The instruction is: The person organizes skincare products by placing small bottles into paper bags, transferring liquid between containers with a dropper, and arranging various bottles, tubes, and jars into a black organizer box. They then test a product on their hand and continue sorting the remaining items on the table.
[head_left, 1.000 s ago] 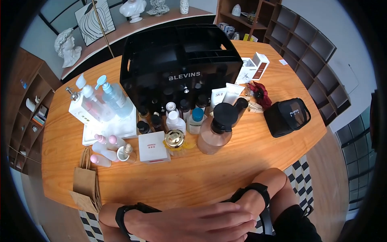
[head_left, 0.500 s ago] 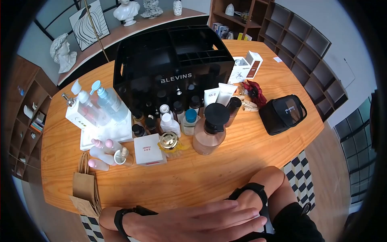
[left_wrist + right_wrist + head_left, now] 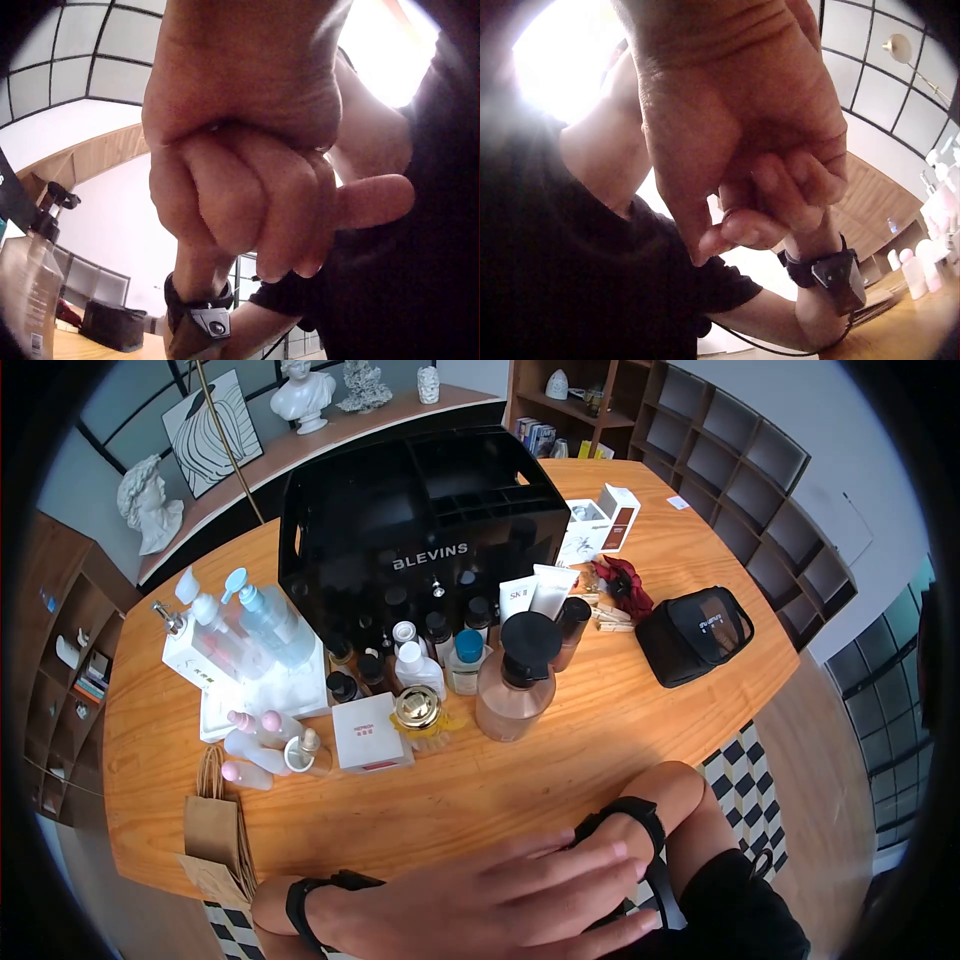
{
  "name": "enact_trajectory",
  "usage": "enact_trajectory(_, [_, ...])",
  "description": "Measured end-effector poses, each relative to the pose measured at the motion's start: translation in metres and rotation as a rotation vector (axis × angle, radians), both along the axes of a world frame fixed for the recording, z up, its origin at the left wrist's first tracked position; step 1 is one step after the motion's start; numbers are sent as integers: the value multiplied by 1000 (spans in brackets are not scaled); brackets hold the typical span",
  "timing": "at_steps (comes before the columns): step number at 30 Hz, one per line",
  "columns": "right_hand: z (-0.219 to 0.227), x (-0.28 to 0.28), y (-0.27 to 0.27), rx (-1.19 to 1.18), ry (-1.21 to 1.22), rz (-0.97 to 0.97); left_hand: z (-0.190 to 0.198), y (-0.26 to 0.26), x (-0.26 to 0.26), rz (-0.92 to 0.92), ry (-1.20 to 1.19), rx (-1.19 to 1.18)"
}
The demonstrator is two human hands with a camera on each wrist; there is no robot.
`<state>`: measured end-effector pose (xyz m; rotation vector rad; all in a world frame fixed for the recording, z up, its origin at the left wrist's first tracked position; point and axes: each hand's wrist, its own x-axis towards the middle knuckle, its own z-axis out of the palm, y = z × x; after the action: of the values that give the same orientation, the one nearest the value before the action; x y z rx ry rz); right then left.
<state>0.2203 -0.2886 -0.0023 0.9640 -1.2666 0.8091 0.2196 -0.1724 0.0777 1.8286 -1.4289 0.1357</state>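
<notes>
Both hands lie together at the near edge of the wooden table [image 3: 560,750]. My left hand [image 3: 480,900] comes in from the left and rests on top, its fingers [image 3: 590,860] stretched out and slightly spread across my right hand [image 3: 615,847]. The right hand is mostly hidden beneath it. In the right wrist view the right hand's fingers [image 3: 795,187] are curled in against the left hand. The left wrist view shows curled knuckles [image 3: 247,195] under the left palm. Both wrists wear black bands [image 3: 635,820]. Neither hand touches anything on the table.
A black BLEVINS organizer [image 3: 420,510] stands at the table's middle, with many bottles before it. Nearest the hands are a large black-capped bottle [image 3: 515,680], a gold-lidded jar [image 3: 418,707] and a white box [image 3: 365,732]. A black pouch [image 3: 695,635] lies right, a paper bag [image 3: 215,830] left.
The left hand's fingers have spread and slid further over the right hand. The stacked hands sit slightly higher in view, and the head view has shifted a little.
</notes>
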Motion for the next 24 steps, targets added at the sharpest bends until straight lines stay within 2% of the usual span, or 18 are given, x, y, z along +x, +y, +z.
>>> enact_trajectory(2, [20,-13,27,218,257,229,18,5,2,78,-136,250])
enact_trajectory(3, [31,-21,40,323,386,348,7,2,-3,187,-93,56])
enact_trajectory(4, [30,-17,37,425,512,472,9,0,-6,190,-108,50])
enact_trajectory(5, [58,-41,66,530,638,600,13,1,-10,285,-200,76])
enact_trajectory(6, [29,-11,39,532,624,612,16,2,-13,379,-292,107])
enact_trajectory(7, [14,9,13,736,927,911,15,2,-16,386,-304,114])
enact_trajectory(10, [-7,62,-31,1264,1881,1808,-9,-8,-19,452,-550,19])
enact_trajectory(12, [3,77,-50,1560,2589,2342,-27,-30,-23,505,-588,-266])
enact_trajectory(14, [30,77,-56,1386,2471,2227,-26,-21,-25,502,-701,-197])
enact_trajectory(15, [35,78,-63,1390,2483,2201,-18,-14,-30,509,-697,-213])
enact_trajectory(17, [43,81,-81,1498,1911,2519,-2,-2,-40,400,-571,87])
enact_trajectory(18, [46,82,-90,1493,1926,2501,-1,-1,-39,406,-571,73])
enact_trajectory(20, [46,87,-103,1620,1488,2431,0,-2,-39,416,-595,111])
enact_trajectory(21, [38,93,-107,1565,1265,2572,-2,-2,-38,421,-595,105])
enact_trajectory(22, [33,100,-114,1564,1271,2569,-5,-3,-37,424,-570,66])
enact_trajectory(24, [27,111,-122,1709,793,2509,-6,-3,-39,424,-543,33])
